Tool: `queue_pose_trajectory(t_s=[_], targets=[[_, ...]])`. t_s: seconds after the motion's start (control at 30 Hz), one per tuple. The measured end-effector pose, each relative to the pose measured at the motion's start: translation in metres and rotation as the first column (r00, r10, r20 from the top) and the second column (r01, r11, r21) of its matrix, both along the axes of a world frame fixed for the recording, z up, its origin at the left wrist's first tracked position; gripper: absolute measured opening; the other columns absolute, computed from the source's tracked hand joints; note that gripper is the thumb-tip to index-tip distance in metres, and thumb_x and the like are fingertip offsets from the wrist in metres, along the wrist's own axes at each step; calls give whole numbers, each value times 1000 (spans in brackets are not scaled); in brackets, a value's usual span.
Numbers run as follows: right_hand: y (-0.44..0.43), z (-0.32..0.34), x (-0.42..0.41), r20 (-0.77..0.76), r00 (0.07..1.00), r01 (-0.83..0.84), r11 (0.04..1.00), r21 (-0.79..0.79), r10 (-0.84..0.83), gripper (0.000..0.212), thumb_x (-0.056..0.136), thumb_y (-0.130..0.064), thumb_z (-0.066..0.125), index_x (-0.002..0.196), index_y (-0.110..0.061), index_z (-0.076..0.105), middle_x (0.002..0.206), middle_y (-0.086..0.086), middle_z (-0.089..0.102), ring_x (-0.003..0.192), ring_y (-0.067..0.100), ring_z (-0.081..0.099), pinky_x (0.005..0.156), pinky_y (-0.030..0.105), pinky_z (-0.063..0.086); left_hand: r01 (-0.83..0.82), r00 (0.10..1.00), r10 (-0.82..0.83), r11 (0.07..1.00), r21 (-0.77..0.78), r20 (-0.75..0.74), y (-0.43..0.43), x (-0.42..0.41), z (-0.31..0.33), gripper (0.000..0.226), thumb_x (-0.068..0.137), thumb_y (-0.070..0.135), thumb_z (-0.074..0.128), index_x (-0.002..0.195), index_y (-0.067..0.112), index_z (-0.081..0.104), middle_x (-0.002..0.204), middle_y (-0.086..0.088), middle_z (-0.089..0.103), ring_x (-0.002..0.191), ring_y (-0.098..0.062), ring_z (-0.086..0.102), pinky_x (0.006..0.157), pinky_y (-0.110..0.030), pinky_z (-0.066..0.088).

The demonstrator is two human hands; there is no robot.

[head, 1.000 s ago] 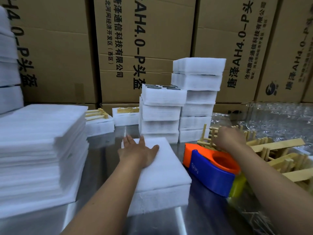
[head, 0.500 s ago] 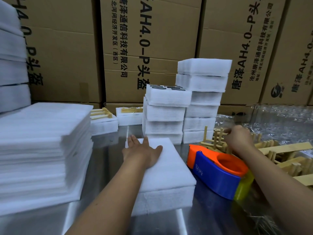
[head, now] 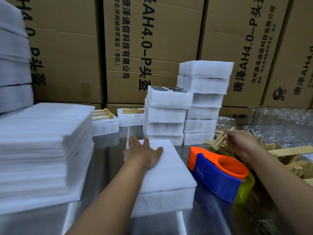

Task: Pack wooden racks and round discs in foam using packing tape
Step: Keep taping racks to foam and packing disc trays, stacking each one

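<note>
The middle cardboard box [head: 157, 39] carries big black print running down its face: "AH4.0-P头盔". Beside it, in smaller print, stand "唐泽通信科技有限公司" and "河间经济开发区(西区)". The right cardboard box [head: 225, 36] reads "唐泽AH4.0-P头" and, smaller, "沧州唐泽通信科技有限公司". On the left cardboard box [head: 67, 53] only "P头盔" shows. The far right box [head: 298, 85] has "唐泽" and a round logo. The tape dispenser [head: 218, 180] has a small white mark, too small to read.

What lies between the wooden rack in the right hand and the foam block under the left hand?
The orange and blue tape dispenser lies between the wooden rack, held by the right hand, and the foam block under the left hand. Nothing else visible does; the rack could likely pass above it.
</note>
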State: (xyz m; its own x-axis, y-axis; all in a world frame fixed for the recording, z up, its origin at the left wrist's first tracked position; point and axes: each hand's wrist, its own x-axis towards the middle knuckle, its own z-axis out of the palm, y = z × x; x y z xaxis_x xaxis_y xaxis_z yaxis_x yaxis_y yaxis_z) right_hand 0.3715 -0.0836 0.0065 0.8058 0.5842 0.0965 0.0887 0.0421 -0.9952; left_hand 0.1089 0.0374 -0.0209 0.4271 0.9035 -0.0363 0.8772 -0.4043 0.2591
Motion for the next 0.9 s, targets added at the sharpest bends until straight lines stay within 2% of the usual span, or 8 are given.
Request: queue_pose_trajectory(t_s=[0.1,0.17,0.3,0.5,0.63,0.73,0.8,0.9], targets=[[3,7,4,-373,923,-9,974,227,96,27,102,-8,33,79,-12,46,73,5,44,62,8,41,56,24,39,-4,1000,4,1000,4,1,1,1,-1,77,89,67,20,152,26,0,158,-11,-13,145,-23,-15,113,-45,14],[5,7,6,-475,871,29,954,299,122,29,103,-6,30,78,-12,44,75,4,45,63,6,41,58,23,41,-5,1000,5,1000,1,3,1,1,-1,77,89,67,20,152,26,0,158,-11,-14,145,-23,-15,113,-45,14],[7,3,1,-551,820,50,939,340,156,30,102,-5,29,78,-11,45,74,0,44,61,4,40,57,21,39,-8,1000,8,1000,-3,-8,1,1,0,77,89,67,19,151,27,-1,157,-11,-14,145,-23,-15,113,-44,14],[11,-3,-15,-504,847,-28,961,275,169,32,102,-7,31,76,-6,49,71,2,41,60,5,37,59,22,37,-8,1000,8,1000,-4,-12,1,1,0,76,90,67,19,151,27,-1,158,-11,-13,145,-23,-15,113,-45,15],[16,-2,-16,-447,875,-80,966,246,186,29,103,-7,30,83,-9,52,77,2,48,61,5,37,58,23,37,-5,1000,5,1000,-7,-6,2,1,-1,77,89,67,20,151,27,-1,158,-11,-13,145,-23,-15,113,-45,14],[21,-1,-18,-397,898,-131,976,172,190,25,103,-7,30,110,-8,54,80,4,51,62,7,38,58,23,38,-6,1000,6,1000,-8,-7,3,2,-1,77,89,67,19,151,27,-1,158,-11,-14,145,-23,-16,113,-45,15],[26,-1,-19,-346,923,-142,985,95,166,33,103,-6,28,130,-4,47,81,3,52,60,8,35,57,22,35,-8,1000,8,1000,-7,-7,3,1,-1,77,89,67,19,151,27,-1,158,-11,-14,145,-22,-15,113,-45,15],[32,0,-22,-203,974,-111,993,-44,99,35,103,-8,31,132,0,49,89,5,57,59,9,34,56,21,33,-8,1000,8,1000,0,0,4,1,-2,77,89,67,20,151,28,-1,158,-11,-13,145,-23,-15,113,-45,15]])
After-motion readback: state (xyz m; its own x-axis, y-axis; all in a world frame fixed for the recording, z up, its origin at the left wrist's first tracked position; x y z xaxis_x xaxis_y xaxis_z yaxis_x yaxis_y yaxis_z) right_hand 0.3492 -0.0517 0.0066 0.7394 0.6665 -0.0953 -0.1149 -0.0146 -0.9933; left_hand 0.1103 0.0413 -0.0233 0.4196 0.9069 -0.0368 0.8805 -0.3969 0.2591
